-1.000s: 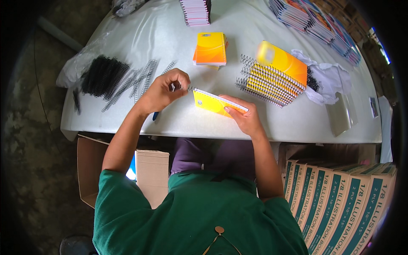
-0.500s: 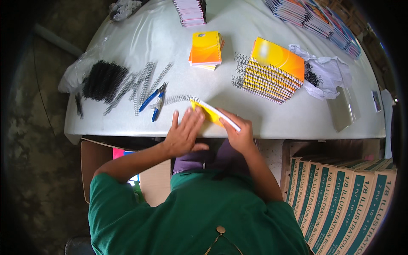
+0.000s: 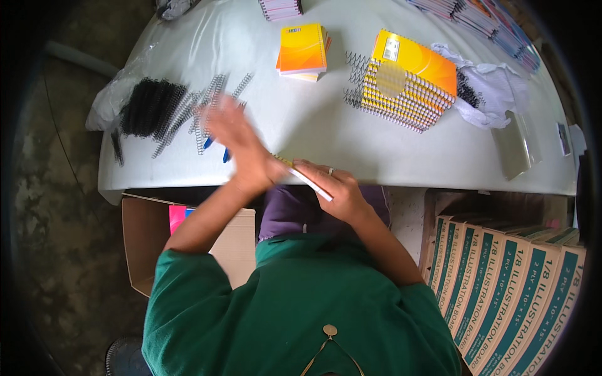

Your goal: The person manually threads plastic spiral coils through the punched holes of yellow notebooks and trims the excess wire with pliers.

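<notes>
My right hand grips a small notebook near the table's front edge, its white page edge towards me. A little yellow cover shows at its far end. My left hand is blurred by motion, its fingers stretched out up and to the left, with its wrist side by the notebook's far end. The spiral coil at that end is hidden behind this hand. Blue-handled pliers lie partly covered beyond it. Loose wire spiral coils are spread past the fingers.
A dense bundle of black coils lies at left. Yellow-orange notebooks are stacked mid-table; a larger coil-bound stack stands right, beside crumpled white wrapping. More notebooks line the far right. Boxes stand below right.
My left hand has swept up and left from the notebook's side and now covers part of the pliers. My right hand, still holding the notebook, has shifted slightly left and nearer to me.
</notes>
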The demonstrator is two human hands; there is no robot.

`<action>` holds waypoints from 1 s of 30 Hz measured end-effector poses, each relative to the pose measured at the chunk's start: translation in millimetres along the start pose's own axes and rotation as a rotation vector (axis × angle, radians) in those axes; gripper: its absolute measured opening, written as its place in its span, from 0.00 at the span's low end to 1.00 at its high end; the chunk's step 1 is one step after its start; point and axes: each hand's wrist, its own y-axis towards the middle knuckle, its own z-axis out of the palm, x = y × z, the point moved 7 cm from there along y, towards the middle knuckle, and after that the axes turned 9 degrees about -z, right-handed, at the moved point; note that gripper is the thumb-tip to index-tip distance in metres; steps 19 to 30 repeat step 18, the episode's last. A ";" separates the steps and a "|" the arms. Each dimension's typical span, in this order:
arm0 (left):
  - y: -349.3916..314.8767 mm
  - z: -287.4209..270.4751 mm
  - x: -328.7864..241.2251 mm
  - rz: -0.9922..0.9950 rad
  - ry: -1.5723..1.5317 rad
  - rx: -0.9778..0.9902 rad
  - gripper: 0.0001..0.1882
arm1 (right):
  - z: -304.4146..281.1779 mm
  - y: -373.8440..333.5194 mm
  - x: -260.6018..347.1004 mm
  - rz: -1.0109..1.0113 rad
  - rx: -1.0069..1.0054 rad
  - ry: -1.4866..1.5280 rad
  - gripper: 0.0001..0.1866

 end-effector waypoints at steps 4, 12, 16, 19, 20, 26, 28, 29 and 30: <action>-73.9 3.5 -57.9 0.704 -0.200 0.124 0.56 | -11.6 -6.9 -10.2 0.086 -0.038 -0.002 0.25; -4.2 -18.4 -60.2 0.552 -0.095 -0.142 0.55 | -9.8 -9.1 -11.3 0.119 -0.059 0.001 0.30; 31.1 -16.0 -50.0 0.440 -0.003 -0.209 0.51 | 2.6 -4.7 -11.9 -0.036 -0.019 -0.059 0.32; 46.4 -17.6 -43.9 0.299 -0.007 -0.239 0.49 | 2.0 -5.7 -10.0 0.025 -0.007 0.013 0.34; 46.4 -17.6 -43.9 0.299 -0.007 -0.239 0.49 | 2.0 -5.7 -10.0 0.025 -0.007 0.013 0.34; 46.4 -17.6 -43.9 0.299 -0.007 -0.239 0.49 | 2.0 -5.7 -10.0 0.025 -0.007 0.013 0.34; 46.4 -17.6 -43.9 0.299 -0.007 -0.239 0.49 | 2.0 -5.7 -10.0 0.025 -0.007 0.013 0.34; 46.4 -17.6 -43.9 0.299 -0.007 -0.239 0.49 | 2.0 -5.7 -10.0 0.025 -0.007 0.013 0.34; 46.4 -17.6 -43.9 0.299 -0.007 -0.239 0.49 | 2.0 -5.7 -10.0 0.025 -0.007 0.013 0.34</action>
